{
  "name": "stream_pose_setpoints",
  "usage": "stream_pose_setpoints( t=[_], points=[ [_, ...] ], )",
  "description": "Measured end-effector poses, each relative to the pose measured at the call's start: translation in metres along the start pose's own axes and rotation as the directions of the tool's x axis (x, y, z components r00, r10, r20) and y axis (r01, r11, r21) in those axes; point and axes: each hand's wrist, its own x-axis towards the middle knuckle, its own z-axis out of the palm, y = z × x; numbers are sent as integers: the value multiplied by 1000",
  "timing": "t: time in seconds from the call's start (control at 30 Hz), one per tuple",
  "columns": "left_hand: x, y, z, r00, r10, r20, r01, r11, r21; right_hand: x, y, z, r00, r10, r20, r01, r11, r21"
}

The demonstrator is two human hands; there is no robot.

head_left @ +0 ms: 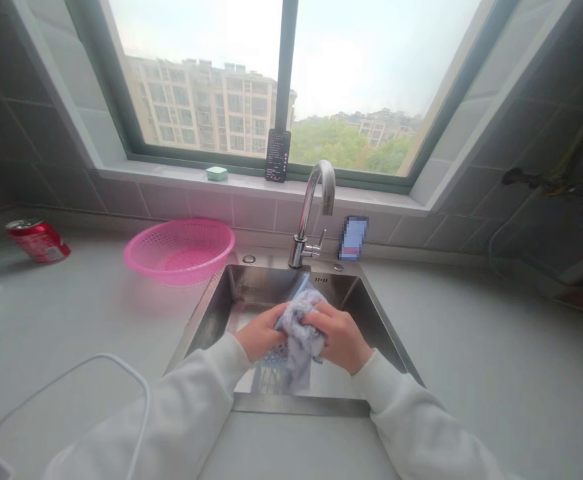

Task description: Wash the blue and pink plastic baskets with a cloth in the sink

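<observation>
Over the stainless steel sink, both hands are closed on a bunched, pale grey-white cloth whose lower end hangs down into the basin. My left hand grips from the left, its fingertips at the cloth and at a light blue thing with a straight edge. That blue thing pokes up behind the cloth; most of it is hidden, so its kind does not show. From the right, my right hand presses the cloth with bent fingers. Below the hands, a bluish speckled patch shows in the sink, too unclear to name.
Behind the sink rises a chrome faucet. A pink plastic basket stands left of it, a red can farther left. One phone leans on the window, another on the wall. A white cable loops near my left sleeve.
</observation>
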Motion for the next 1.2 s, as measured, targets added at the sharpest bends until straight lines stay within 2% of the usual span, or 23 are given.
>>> stream_pose_setpoints(
  t=[0.07, 0.13, 0.2, 0.3, 0.47, 0.57, 0.67, 0.73, 0.8, 0.83, 0.9, 0.97, 1.03, 1.1, 1.2],
  points=[
    [-2, 0, -3, 997, -67, 37, 70, 995, -73, -1, 22, -5, 981, 167, -102, -168, 986, 0],
    [-4, 0, -3, 987, -129, 97, 144, 976, -164, -3, 48, -11, 926, 335, -177, -342, 939, -15],
    [-7, 1, -2, 978, -156, 135, 184, 958, -221, -5, 66, -15, 875, 450, -176, -457, 889, 0],
    [-7, 3, -1, 982, -168, 86, 183, 956, -228, -7, 72, -15, 839, 523, -151, -527, 850, 15],
    [-4, 4, -4, 983, -181, -8, 177, 969, -170, -6, 65, -12, 850, 499, -166, -499, 865, 48],
    [-1, 3, -5, 987, -157, -41, 156, 987, -30, -6, 60, -14, 876, 441, -194, -437, 897, 63],
    [2, 1, -4, 984, -123, -128, 143, 977, 158, -5, 42, -12, 940, 288, -181, -275, 957, 93],
    [3, 0, -2, 978, -82, -194, 131, 958, 255, -5, 24, -8, 984, 132, -116, -118, 986, 117],
    [2, 2, 0, 971, -19, -237, 111, 918, 380, -4, 12, -3, 1000, 1, -6, 0, 993, 122],
    [2, 3, 0, 969, 15, -247, 100, 888, 448, -4, 10, -2, 1000, -17, 23, 14, 992, 122],
    [1, 5, 1, 969, 56, -239, 85, 838, 539, -4, 17, -1, 998, 59, 9, -60, 993, 105],
    [-1, 6, 0, 979, 31, -202, 84, 837, 540, -4, 31, -4, 975, 210, -79, -204, 976, 77],
    [-2, 6, -1, 987, -15, -159, 95, 856, 509, -4, 43, -8, 946, 287, -151, -283, 958, 44],
    [-2, 5, -1, 993, -5, -116, 61, 870, 490, -4, 44, -9, 949, 261, -177, -259, 965, 37],
    [-1, 3, -3, 997, 77, -27, -55, 881, 471, -4, 28, -7, 988, 122, -95, -119, 992, 39]
  ],
)
